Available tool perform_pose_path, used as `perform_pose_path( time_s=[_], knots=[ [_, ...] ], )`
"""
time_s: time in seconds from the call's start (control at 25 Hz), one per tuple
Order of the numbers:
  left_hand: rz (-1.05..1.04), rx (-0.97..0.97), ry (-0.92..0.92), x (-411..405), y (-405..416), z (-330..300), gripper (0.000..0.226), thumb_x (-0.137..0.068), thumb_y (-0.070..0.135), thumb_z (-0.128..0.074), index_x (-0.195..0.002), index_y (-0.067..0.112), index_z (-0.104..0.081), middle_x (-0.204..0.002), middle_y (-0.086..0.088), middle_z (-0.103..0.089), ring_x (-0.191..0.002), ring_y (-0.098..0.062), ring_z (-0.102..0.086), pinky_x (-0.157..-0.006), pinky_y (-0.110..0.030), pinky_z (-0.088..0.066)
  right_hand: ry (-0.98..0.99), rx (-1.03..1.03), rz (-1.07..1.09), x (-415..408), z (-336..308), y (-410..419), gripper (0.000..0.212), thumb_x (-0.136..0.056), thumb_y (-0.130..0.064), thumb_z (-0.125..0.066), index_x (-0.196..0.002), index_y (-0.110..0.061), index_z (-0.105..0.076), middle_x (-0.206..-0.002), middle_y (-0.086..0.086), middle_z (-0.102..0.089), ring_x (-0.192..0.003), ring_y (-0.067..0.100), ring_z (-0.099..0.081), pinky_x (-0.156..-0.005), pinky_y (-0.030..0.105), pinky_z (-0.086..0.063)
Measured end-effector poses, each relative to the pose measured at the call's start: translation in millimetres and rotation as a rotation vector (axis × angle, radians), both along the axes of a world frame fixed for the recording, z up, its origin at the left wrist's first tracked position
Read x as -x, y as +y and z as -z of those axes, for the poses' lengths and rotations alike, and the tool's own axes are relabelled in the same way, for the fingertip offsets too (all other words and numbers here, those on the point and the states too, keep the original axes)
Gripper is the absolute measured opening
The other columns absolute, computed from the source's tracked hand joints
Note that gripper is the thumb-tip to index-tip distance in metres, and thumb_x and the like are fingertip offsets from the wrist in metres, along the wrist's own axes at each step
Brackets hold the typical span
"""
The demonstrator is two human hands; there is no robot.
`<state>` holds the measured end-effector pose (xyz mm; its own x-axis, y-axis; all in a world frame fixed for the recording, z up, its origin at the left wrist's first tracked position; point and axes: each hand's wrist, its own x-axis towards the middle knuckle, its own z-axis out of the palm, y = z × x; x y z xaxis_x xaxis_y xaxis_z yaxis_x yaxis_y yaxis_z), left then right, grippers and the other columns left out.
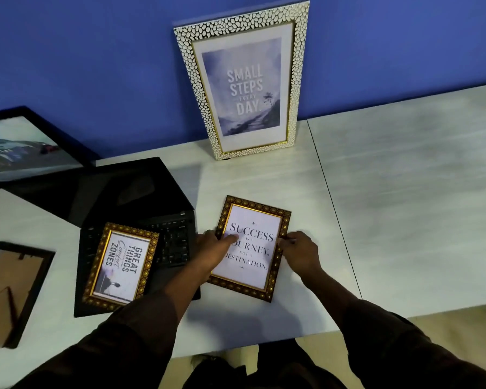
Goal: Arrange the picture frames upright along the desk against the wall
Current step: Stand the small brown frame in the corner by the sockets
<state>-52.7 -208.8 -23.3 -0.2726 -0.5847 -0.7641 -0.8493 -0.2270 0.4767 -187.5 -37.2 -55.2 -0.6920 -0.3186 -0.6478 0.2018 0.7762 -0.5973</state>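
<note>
A gold-brown frame reading "Success is a journey" [253, 228] lies flat on the white desk [404, 192]. My left hand [212, 249] grips its left edge, fingers over the glass. My right hand [300, 251] pinches its right edge. A tall white pebble-pattern frame reading "Small steps every day" [243, 82] stands upright against the blue wall [96, 66]. A second gold-brown frame, "Great things" [122, 263], rests on a laptop. A black frame with a landscape [26, 144] leans at the far left. Another black frame [10, 290] lies face down at the left.
An open black laptop [141, 197] lies on the desk to the left of my hands. A seam [331, 197] splits the desk into two tops. The desk's front edge runs just below my forearms, with floor beyond it at the lower right.
</note>
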Motion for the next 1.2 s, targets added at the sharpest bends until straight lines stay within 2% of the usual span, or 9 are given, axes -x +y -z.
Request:
perform_pose_path(
  time_s=[0.16, 0.28, 0.36, 0.44, 0.56, 0.72, 0.96, 1.08, 1.2],
  knots=[
    [-0.076, -0.070, 0.211, -15.7, 4.8, -18.4, 0.022, -0.082, 0.043, -0.074, -0.097, 0.028, -0.067, -0.109, 0.000, -0.071, -0.092, -0.013, -0.068, -0.070, -0.026, -0.052, 0.070, -0.024, -0.002, -0.1, -6.5, 1.6, 0.039, -0.094, -0.043, -0.054, -0.075, -0.010, -0.066, -0.078, 0.008, -0.072, -0.082, 0.029, -0.069, -0.075, 0.037, -0.049],
    [-0.150, -0.082, 0.336, -42.4, 2.6, -41.4, 0.021, -0.081, 0.042, -0.074, -0.095, 0.029, -0.066, -0.112, -0.003, -0.072, -0.095, -0.016, -0.070, -0.068, -0.027, -0.053, 0.193, 0.021, -0.049, -17.5, -29.5, -8.9, 0.044, -0.098, -0.039, -0.049, -0.070, -0.006, -0.062, -0.070, 0.011, -0.069, -0.074, 0.032, -0.065, -0.064, 0.035, -0.045],
    [-0.228, -0.070, 0.398, -70.4, -2.9, -51.6, 0.025, -0.083, 0.042, -0.071, -0.100, 0.027, -0.060, -0.117, -0.003, -0.065, -0.095, -0.014, -0.066, -0.066, -0.027, -0.050, 0.278, 0.094, -0.086, -38.7, -53.7, -23.9, 0.042, -0.100, -0.038, -0.048, -0.075, -0.008, -0.064, -0.072, 0.006, -0.069, -0.070, 0.025, -0.063, -0.060, 0.030, -0.041],
    [-0.263, -0.033, 0.466, -106.4, -10.0, -66.9, 0.012, -0.090, 0.036, -0.067, -0.094, 0.028, -0.058, -0.112, 0.000, -0.065, -0.090, -0.007, -0.063, -0.069, -0.024, -0.049, 0.357, 0.177, -0.121, -65.6, -77.4, -42.3, 0.037, -0.101, -0.037, -0.047, -0.083, -0.011, -0.066, -0.077, 0.003, -0.071, -0.071, 0.020, -0.064, -0.062, 0.030, -0.044],
    [-0.324, 0.022, 0.513, -169.4, -22.3, -81.8, 0.014, -0.089, 0.036, -0.067, -0.098, 0.025, -0.063, -0.110, -0.005, -0.071, -0.097, -0.015, -0.066, -0.084, -0.033, -0.054, 0.482, 0.282, -0.185, -107.5, -103.3, -71.9, 0.034, -0.100, -0.040, -0.046, -0.088, -0.016, -0.066, -0.084, 0.004, -0.071, -0.077, 0.024, -0.065, -0.071, 0.037, -0.050],
    [-0.434, 0.129, 0.588, -280.5, -42.8, -112.2, 0.014, -0.093, 0.028, -0.062, -0.098, 0.018, -0.068, -0.099, -0.005, -0.074, -0.090, -0.021, -0.066, -0.070, -0.029, -0.048, 0.593, 0.421, -0.369, -194.2, -140.4, -123.0, 0.034, -0.101, -0.039, -0.047, -0.096, -0.012, -0.068, -0.086, 0.003, -0.066, -0.078, 0.023, -0.059, -0.068, 0.031, -0.039],
    [-0.612, 0.303, 0.632, -421.0, -72.7, -164.5, 0.010, -0.094, 0.023, -0.060, -0.095, 0.018, -0.069, -0.101, -0.001, -0.074, -0.105, -0.018, -0.067, -0.091, -0.029, -0.049, 0.588, 0.582, -0.540, -313.2, -177.0, -206.5, 0.030, -0.099, -0.037, -0.053, -0.091, -0.012, -0.069, -0.088, 0.010, -0.069, -0.076, 0.024, -0.064, -0.062, 0.030, -0.042],
    [-0.732, 0.387, 0.662, -474.6, -88.2, -190.0, 0.013, -0.096, 0.017, -0.059, -0.091, 0.015, -0.071, -0.089, 0.001, -0.075, -0.083, -0.007, -0.072, -0.067, -0.013, -0.053, 0.565, 0.646, -0.631, -362.5, -203.8, -245.1, 0.030, -0.099, -0.040, -0.052, -0.096, -0.016, -0.070, -0.092, 0.008, -0.070, -0.081, 0.024, -0.067, -0.069, 0.036, -0.054],
    [-0.815, 0.475, 0.613, -508.2, -107.3, -195.2, 0.014, -0.091, 0.020, -0.063, -0.097, 0.014, -0.074, -0.104, -0.008, -0.076, -0.098, -0.020, -0.071, -0.083, -0.032, -0.056, 0.580, 0.706, -0.677, -393.3, -225.1, -278.1, 0.029, -0.098, -0.039, -0.055, -0.099, -0.016, -0.073, -0.095, 0.007, -0.070, -0.084, 0.023, -0.066, -0.075, 0.037, -0.054]
  ],
)
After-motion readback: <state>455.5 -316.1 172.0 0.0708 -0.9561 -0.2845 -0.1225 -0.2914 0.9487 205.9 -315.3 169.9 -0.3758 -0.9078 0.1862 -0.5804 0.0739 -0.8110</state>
